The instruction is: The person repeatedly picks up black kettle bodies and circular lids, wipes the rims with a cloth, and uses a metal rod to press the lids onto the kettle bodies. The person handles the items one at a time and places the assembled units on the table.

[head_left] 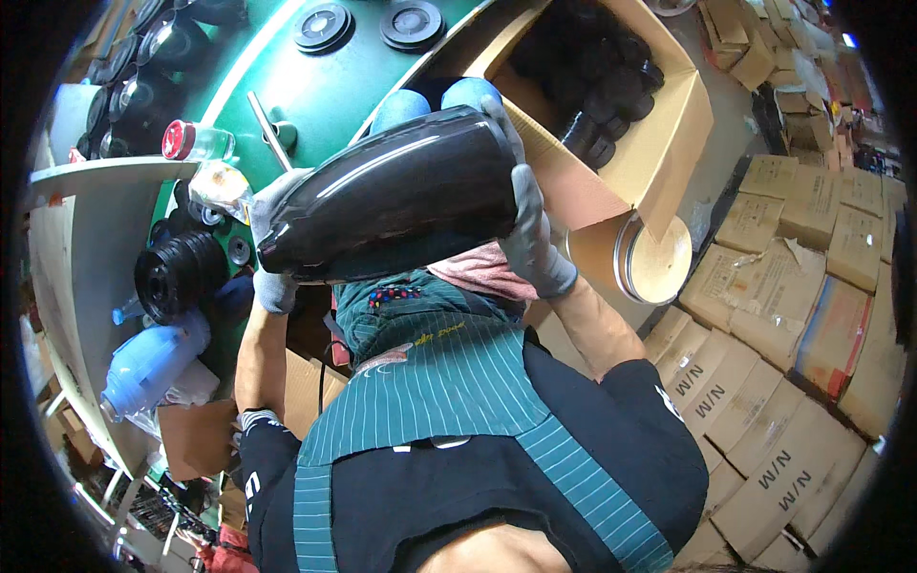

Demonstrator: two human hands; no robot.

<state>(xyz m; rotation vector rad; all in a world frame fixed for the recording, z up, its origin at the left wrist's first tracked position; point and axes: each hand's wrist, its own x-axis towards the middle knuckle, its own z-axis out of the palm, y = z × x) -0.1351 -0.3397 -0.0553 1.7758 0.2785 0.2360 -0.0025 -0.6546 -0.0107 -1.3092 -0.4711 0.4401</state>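
Observation:
A large glossy black tapered piece (396, 191), like a shell or vessel, lies across in front of my body, its wider end to the right. My left hand (277, 229), in a grey glove, grips its narrower left end. Around the wider end my right hand (530, 234), gloved alike, is closed, its fingers reaching to the top edge. Two blue rounded things (473, 94) show just behind the black piece; I cannot tell what they are. The far sides of the piece and some fingertips are hidden.
An open cardboard box (659, 153) with black round parts stands at the far right. On the green table (353, 86) lie black discs (413, 24), a metal rod (270, 132) and a red-lidded jar (196, 141). A blue bottle (148, 368) is at left; stacked cartons (764, 420) fill the right.

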